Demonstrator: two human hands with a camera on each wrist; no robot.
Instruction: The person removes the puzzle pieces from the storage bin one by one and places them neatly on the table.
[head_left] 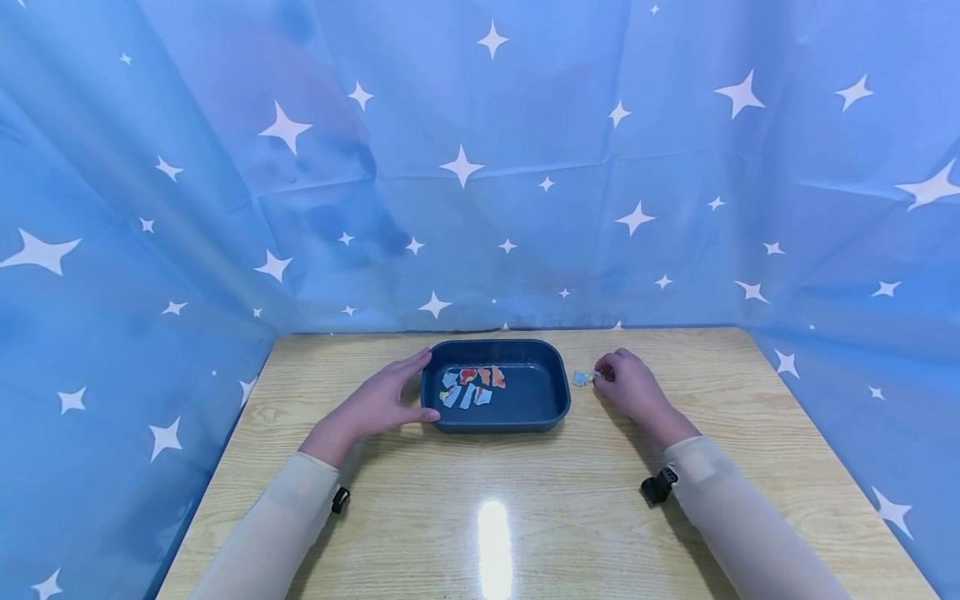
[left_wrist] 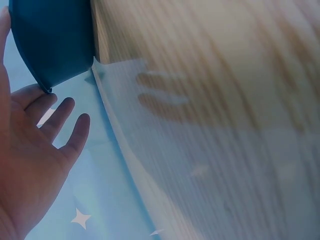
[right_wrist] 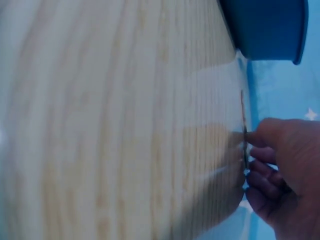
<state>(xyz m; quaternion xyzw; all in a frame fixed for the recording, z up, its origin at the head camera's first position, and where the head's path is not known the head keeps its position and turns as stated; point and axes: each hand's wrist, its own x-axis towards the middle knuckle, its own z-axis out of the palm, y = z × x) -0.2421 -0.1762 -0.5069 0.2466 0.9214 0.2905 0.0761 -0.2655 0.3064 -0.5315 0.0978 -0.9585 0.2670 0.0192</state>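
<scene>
A dark blue tray (head_left: 525,426) sits near the table's back edge. My left hand (head_left: 378,400) holds its left end, thumb at the near corner and fingers at the far one; in the left wrist view, fingertips (left_wrist: 34,93) touch its rim. Several small puzzle pieces (head_left: 468,377), pale blue, orange and red, lie in the tray's left half. Right of the tray, my right hand (head_left: 633,387) pinches a small pale puzzle piece at the table surface, its fingers partly covering it. A light blue puzzle piece (head_left: 581,378) shows just left of those fingertips.
The wooden table (head_left: 405,517) extends in front of the tray and to both sides, with a bright glare spot near the front. A blue curtain with white stars (head_left: 465,208) hangs behind and along both sides. Small black devices (head_left: 658,486) are strapped at the wrists.
</scene>
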